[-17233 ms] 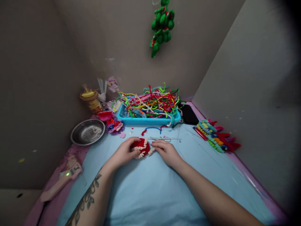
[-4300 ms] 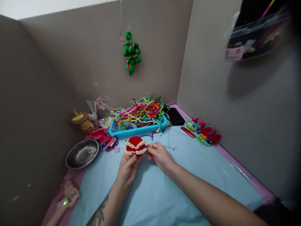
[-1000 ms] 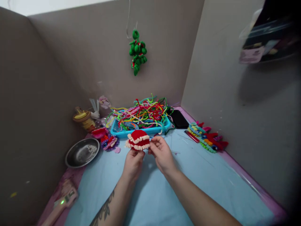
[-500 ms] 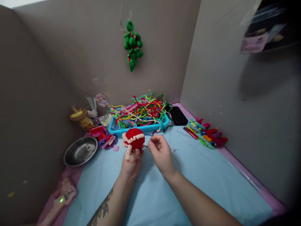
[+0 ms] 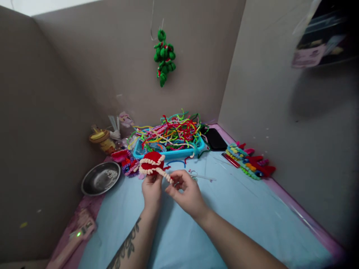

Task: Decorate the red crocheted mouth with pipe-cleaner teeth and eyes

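My left hand (image 5: pixel 152 192) grips a round red crocheted piece (image 5: pixel 153 156) from below, lifted above the blue table cover. A curly cream crocheted strip (image 5: pixel 165 174) runs along the red piece, and one end stretches out to the right. At that loose end my right hand (image 5: pixel 187 192) has its thumb and fingers bent, pinching the tip of the strip. The fingertips of my left hand are partly hidden behind the red piece. Just beyond my right hand lie small scissors (image 5: pixel 194 173), partly covered by it, and a short blue cord (image 5: pixel 176 162).
Behind my hands stands a blue tray (image 5: pixel 179 153) heaped with colourful yarn ends. A metal bowl (image 5: pixel 94 182) and a pink tool with a green light (image 5: pixel 81 233) sit left. Right are a black phone (image 5: pixel 215 139) and crocheted pieces (image 5: pixel 254 166). Green crochet (image 5: pixel 164 58) hangs at the wall.
The red piece has been turned, and a length of the cream strip now extends rightward. My right hand has shifted from the red piece's right edge to this strip's end. The view has moved slightly.
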`<move>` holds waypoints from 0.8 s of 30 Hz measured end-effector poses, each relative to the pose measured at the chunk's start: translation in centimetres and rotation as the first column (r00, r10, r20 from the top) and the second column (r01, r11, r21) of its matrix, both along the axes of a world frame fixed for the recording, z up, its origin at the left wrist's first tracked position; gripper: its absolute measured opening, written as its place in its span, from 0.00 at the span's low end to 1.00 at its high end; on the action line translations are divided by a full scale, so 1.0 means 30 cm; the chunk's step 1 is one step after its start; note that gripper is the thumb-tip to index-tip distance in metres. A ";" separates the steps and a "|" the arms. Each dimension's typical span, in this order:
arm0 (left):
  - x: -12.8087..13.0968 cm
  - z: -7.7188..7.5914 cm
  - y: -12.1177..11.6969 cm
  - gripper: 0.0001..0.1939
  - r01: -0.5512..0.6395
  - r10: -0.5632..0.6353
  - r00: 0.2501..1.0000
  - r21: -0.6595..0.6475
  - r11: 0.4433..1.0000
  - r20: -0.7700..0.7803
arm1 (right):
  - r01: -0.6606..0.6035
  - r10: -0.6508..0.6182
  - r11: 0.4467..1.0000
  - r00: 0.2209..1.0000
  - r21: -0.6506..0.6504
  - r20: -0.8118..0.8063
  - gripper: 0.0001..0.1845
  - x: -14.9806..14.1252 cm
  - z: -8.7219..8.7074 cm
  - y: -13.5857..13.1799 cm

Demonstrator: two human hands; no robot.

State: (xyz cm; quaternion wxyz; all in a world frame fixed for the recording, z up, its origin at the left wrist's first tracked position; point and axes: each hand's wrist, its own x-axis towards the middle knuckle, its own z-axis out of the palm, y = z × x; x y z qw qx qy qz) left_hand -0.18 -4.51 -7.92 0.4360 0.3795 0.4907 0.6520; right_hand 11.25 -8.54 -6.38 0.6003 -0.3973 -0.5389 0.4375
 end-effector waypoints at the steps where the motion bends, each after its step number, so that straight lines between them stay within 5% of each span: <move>1: 0.001 0.003 0.000 0.12 -0.019 0.019 1.000 0.008 1.000 -0.022 | 0.005 -0.005 1.000 1.000 0.011 0.008 0.15 -0.002 0.001 -0.001; 6: 0.008 0.007 0.004 0.13 -0.001 0.002 1.000 0.028 1.000 -0.023 | 0.109 -0.110 0.994 0.993 0.013 0.040 0.07 -0.005 -0.002 0.002; 10: 0.022 -0.003 0.010 0.17 0.120 -0.129 0.981 0.074 0.990 0.142 | 0.110 -0.112 0.993 0.992 -0.039 -0.065 0.06 0.000 -0.014 0.021; 15: 0.047 -0.003 -0.005 0.21 0.303 -0.336 0.855 0.145 0.942 0.395 | 0.067 -0.106 0.986 0.958 -0.154 -0.267 0.09 0.010 -0.017 0.060; 24: 0.070 0.005 -0.040 0.15 0.464 -0.492 0.738 0.181 0.867 0.462 | 0.034 -0.089 0.991 0.881 -0.127 -0.464 0.05 0.024 -0.024 0.073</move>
